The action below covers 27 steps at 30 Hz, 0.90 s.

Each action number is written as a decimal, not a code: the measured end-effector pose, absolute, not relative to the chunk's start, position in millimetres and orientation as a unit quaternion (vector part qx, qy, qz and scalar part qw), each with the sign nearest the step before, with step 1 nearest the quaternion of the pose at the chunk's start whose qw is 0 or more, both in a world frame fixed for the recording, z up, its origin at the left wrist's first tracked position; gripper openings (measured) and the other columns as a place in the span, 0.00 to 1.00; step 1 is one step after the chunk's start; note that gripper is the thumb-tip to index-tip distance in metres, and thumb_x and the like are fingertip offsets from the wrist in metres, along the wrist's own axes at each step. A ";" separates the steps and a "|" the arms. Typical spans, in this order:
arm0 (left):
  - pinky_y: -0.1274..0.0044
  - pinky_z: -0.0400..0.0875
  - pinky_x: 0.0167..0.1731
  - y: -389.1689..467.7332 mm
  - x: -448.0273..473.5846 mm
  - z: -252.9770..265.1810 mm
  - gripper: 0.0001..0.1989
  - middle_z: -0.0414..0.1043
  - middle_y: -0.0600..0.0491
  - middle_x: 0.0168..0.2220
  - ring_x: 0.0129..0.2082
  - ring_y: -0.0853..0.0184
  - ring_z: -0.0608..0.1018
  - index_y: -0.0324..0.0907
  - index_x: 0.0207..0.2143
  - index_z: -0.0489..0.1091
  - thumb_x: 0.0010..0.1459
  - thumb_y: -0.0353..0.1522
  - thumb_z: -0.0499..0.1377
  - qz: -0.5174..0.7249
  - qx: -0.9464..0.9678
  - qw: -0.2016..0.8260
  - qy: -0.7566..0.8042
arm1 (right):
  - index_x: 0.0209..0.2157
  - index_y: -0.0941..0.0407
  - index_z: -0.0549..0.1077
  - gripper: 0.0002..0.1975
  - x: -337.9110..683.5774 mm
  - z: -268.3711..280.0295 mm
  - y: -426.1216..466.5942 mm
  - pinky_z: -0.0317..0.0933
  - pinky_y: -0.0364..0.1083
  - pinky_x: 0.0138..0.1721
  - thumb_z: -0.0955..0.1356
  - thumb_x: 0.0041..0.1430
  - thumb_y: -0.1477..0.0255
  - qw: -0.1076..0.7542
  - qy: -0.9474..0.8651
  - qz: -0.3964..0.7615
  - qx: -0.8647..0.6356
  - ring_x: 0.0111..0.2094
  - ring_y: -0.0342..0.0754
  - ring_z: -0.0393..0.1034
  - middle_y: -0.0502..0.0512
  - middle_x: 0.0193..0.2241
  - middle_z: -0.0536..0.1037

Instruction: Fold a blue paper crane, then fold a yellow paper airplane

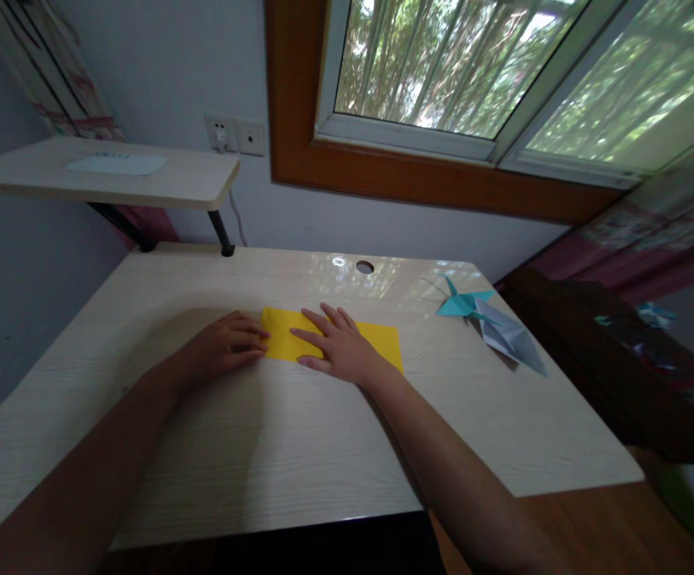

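A yellow sheet of paper [386, 342], folded into a long strip, lies flat on the pale desk in front of me. At its left end, my left hand [232, 342] has its fingers bent and drawn together on the paper's edge. My right hand [340, 347] rests palm down across the middle of the strip, fingers spread, covering part of it. To the right, a teal origami bird [462, 303] and a grey folded paper shape [511, 339] lie close together, partly overlapping.
The desk [323, 447] has a round cable hole [365, 267] near its back edge. A raised shelf [191, 180] on black posts stands at the back left, with a white paper [117, 164] on it. Behind are a wall socket [222, 134] and a window.
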<state>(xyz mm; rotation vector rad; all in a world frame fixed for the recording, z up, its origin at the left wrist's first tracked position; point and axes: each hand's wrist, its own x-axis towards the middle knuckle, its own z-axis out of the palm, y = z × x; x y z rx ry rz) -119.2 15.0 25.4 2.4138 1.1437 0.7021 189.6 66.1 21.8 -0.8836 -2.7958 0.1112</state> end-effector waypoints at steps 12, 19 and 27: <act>0.61 0.63 0.56 24.2 -115.1 6.0 0.23 0.74 0.46 0.52 0.52 0.54 0.73 0.44 0.56 0.69 0.64 0.45 0.58 0.275 0.771 0.076 0.569 | 0.68 0.44 0.60 0.33 188.0 25.5 64.6 0.46 0.66 0.68 0.63 0.66 0.49 0.132 -0.950 0.046 -0.280 0.67 0.64 0.53 0.54 0.73 0.51; 0.59 0.62 0.58 20.9 -110.9 8.2 0.34 0.73 0.45 0.54 0.54 0.52 0.72 0.45 0.64 0.60 0.59 0.46 0.62 0.273 0.758 0.107 0.583 | 0.68 0.47 0.60 0.36 184.2 30.8 62.6 0.52 0.63 0.64 0.66 0.64 0.48 0.153 -0.948 0.049 -0.273 0.64 0.63 0.55 0.58 0.72 0.50; 0.57 0.65 0.58 22.9 -112.9 -1.1 0.42 0.70 0.43 0.55 0.54 0.53 0.73 0.46 0.68 0.56 0.55 0.47 0.66 0.333 0.709 0.169 0.598 | 0.68 0.46 0.60 0.39 182.3 33.3 59.9 0.43 0.67 0.68 0.68 0.61 0.47 0.171 -0.946 0.011 -0.276 0.67 0.65 0.51 0.58 0.72 0.50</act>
